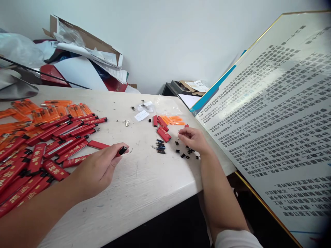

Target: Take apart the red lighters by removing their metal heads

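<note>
My left hand is closed around a slim red lighter body, its black end sticking out between thumb and forefinger. The rest of that body is mostly covered by the fingers. My right hand pinches at the right, its fingertips just above the table; whatever is between them is too small to make out. Below that hand lie several small black caps. To its left are a row of thin dark igniter-like pieces, red lighter bodies and orange translucent ones.
A heap of red lighter bodies and orange ones covers the table's left. White paper slips and a clear bag lie farther back. A large printed board leans at the right. Papers and boxes pile up behind.
</note>
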Tool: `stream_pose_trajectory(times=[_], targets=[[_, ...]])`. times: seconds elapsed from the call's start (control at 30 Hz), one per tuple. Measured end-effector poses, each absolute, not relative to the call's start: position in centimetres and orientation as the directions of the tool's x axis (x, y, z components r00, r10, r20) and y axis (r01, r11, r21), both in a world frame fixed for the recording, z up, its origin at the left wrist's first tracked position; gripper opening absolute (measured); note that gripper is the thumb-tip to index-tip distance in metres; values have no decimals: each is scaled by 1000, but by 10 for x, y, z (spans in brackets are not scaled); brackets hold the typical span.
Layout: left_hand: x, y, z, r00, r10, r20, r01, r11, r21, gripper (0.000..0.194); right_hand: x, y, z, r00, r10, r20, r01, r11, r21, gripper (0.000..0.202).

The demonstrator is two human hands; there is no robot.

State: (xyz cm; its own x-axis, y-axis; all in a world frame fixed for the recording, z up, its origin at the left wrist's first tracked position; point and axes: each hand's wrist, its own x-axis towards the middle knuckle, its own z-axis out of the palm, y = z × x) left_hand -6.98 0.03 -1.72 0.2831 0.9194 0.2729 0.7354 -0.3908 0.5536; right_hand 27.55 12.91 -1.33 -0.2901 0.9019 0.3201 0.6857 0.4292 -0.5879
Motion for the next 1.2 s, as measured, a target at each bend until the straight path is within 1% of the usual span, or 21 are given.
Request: stream_pose_trajectory(times=[0.07,0.1,0.17,0.23,0.3,0.43,0.73,0.93,1.2], targets=[[-68,0,-17,257,931,258,742,-361,564,26,264,125,-13,-436,817,378,628,576,-523,14],[-68,0,-17,254,934,251,745,-355,565,27,258,124,-13,-515,751,413,568,660,-492,16],[-68,1,-18,278,930,239,743,-366,560,28,245,122,-14,-665,599,446,429,795,-427,31],[-70,2,-20,316,921,229,740,-390,548,28,235,124,-16,-757,486,437,351,866,-355,40],[-72,2,-22,336,914,229,738,-407,538,27,230,126,-18,-794,438,421,327,892,-312,41],[-72,2,-21,352,907,232,738,-421,527,26,231,128,-22,-776,464,426,353,881,-315,37],[-72,2,-23,364,900,241,733,-436,522,29,230,124,-22,-760,540,363,391,825,-408,36],[-71,3,-23,360,899,250,729,-438,526,31,229,123,-20,-766,527,367,372,830,-416,32],[-71,1,-22,359,905,229,731,-425,534,31,227,121,-18,-774,508,378,338,836,-433,24]])
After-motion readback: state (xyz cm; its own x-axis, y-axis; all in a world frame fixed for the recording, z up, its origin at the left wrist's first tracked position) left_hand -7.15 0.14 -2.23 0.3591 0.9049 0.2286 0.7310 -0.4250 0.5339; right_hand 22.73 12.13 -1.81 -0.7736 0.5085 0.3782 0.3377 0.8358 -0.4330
